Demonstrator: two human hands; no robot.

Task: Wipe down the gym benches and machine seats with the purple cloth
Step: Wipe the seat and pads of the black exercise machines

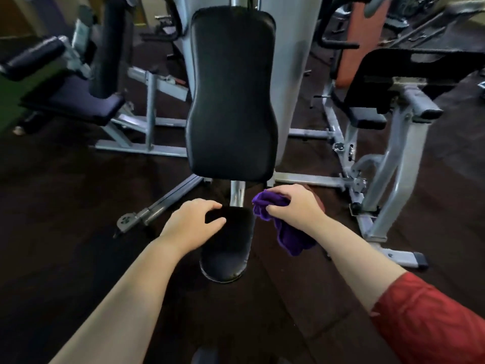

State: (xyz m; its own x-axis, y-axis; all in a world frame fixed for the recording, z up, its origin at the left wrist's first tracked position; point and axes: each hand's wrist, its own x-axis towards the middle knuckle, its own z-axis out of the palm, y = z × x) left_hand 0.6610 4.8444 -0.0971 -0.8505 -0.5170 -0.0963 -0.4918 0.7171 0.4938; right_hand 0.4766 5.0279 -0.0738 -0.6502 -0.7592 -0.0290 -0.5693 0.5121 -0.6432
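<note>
Your right hand bunches the crumpled purple cloth beside the black padded seat, left hand spread open on it; trailing folds could miss its edges.

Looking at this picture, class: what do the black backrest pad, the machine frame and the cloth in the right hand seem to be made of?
Backrest pad: looks like vinyl or faux leather over padding; smooth, with soft sheen and rounded edges.
Machine frame: probably painted steel tube; even grey coat, bolted joints.
Purple cloth, bunched in the right hand: soft fabric, perhaps microfibre; matte, fuzzy, hanging in limp folds.
</note>
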